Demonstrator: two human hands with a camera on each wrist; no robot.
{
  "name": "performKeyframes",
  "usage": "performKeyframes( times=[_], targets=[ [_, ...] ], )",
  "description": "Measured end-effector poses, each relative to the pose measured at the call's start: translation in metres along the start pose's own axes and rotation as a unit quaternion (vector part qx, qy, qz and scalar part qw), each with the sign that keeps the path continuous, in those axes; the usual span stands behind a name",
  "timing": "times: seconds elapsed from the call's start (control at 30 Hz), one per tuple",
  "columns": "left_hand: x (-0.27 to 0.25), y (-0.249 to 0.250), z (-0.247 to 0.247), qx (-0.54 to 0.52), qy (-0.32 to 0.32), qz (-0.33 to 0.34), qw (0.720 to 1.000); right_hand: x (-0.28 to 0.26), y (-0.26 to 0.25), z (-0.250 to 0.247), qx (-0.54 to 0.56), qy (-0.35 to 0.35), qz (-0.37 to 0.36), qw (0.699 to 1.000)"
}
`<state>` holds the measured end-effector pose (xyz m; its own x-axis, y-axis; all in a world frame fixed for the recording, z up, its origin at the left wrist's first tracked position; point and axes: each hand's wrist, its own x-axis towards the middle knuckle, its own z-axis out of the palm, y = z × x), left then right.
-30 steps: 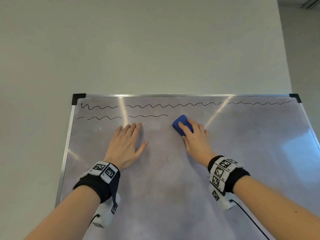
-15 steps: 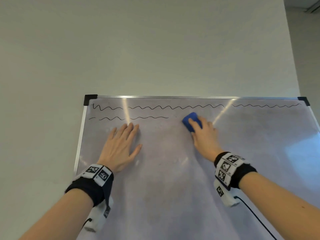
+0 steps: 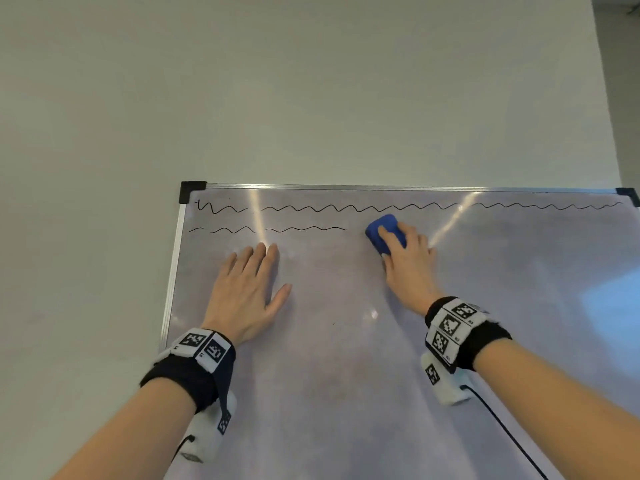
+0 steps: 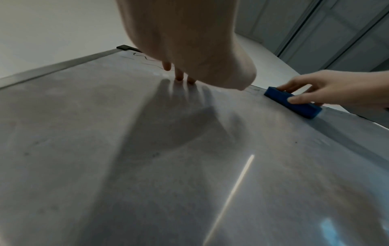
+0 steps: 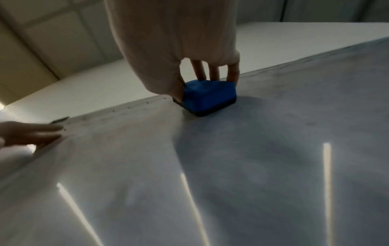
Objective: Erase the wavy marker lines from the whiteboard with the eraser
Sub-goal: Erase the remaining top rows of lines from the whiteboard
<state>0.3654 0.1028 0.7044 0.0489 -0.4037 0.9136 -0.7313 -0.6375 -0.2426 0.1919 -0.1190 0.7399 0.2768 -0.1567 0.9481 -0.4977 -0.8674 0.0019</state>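
Right hand (image 3: 408,261) grips blue eraser (image 3: 382,232) on whiteboard (image 3: 346,375), below top wavy line (image 3: 346,207) | left hand (image 3: 247,289) flat, fingers straight, left of eraser

whiteboard (image 3: 346,375) bottom and right edge cut off, eraser (image 3: 384,233) partly hidden under fingers (image 3: 389,237)

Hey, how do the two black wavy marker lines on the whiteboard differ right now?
The upper wavy marker line runs almost the full width of the whiteboard, while the lower wavy marker line stops short of the blue eraser. The upper has sharper waves; the lower looks flatter. The eraser, gripped by the right hand, sits level with the lower line and below the upper. Both are black, thin and broken by gaps.
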Motion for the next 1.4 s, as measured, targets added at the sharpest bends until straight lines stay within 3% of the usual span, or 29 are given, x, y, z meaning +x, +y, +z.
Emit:
performKeyframes(
  times=[0.07,0.13,0.23,0.37,0.5,0.57,0.7,0.8,0.83,1.0,1.13,1.27,1.33,1.4],
  targets=[
    [0.000,0.002,0.002,-0.003,-0.003,-0.006,1.000,0.019,-0.008,0.002,-0.002,-0.001,0.067,0.998],
    [-0.001,0.004,0.004,-0.009,-0.009,-0.011,1.000,0.020,-0.039,0.005,0.009,-0.010,0.061,0.998],
    [-0.002,0.005,0.005,-0.016,-0.016,-0.017,1.000,-0.010,-0.080,0.019,0.021,-0.018,-0.042,0.999],
    [-0.001,0.001,-0.003,-0.009,-0.019,-0.007,1.000,-0.025,-0.052,0.016,0.017,-0.015,-0.144,0.989],
    [0.000,0.002,-0.005,-0.012,-0.030,-0.013,0.999,0.007,-0.031,0.004,-0.002,-0.010,0.001,1.000],
    [0.000,0.004,-0.003,-0.023,-0.034,-0.019,0.999,0.015,-0.052,0.006,-0.003,-0.016,0.023,1.000],
    [0.000,0.003,-0.002,-0.021,-0.033,-0.022,0.999,-0.010,-0.094,0.019,0.019,-0.027,-0.085,0.996],
    [0.001,0.000,-0.007,-0.025,-0.040,-0.017,0.999,-0.028,-0.076,0.022,0.004,-0.029,-0.154,0.988],
    [0.001,0.000,-0.008,-0.026,-0.045,-0.016,0.999,-0.025,-0.066,0.020,0.003,-0.026,-0.150,0.988],
    [0.000,0.002,-0.006,-0.043,-0.050,-0.030,0.997,0.017,-0.059,0.008,0.005,-0.019,0.015,1.000],
    [-0.001,0.002,-0.002,-0.065,-0.048,-0.041,0.996,-0.006,-0.105,0.016,0.039,-0.025,-0.054,0.997],
    [-0.001,-0.006,-0.005,-0.064,-0.066,-0.021,0.996,-0.035,-0.085,0.021,0.038,-0.017,-0.162,0.986],
    [0.000,-0.009,-0.005,-0.053,-0.076,-0.014,0.996,-0.029,-0.063,0.017,0.045,-0.011,-0.151,0.987],
    [-0.001,-0.008,-0.006,-0.047,-0.086,-0.014,0.995,-0.014,-0.052,0.009,0.056,-0.004,-0.074,0.996]
  ],
)
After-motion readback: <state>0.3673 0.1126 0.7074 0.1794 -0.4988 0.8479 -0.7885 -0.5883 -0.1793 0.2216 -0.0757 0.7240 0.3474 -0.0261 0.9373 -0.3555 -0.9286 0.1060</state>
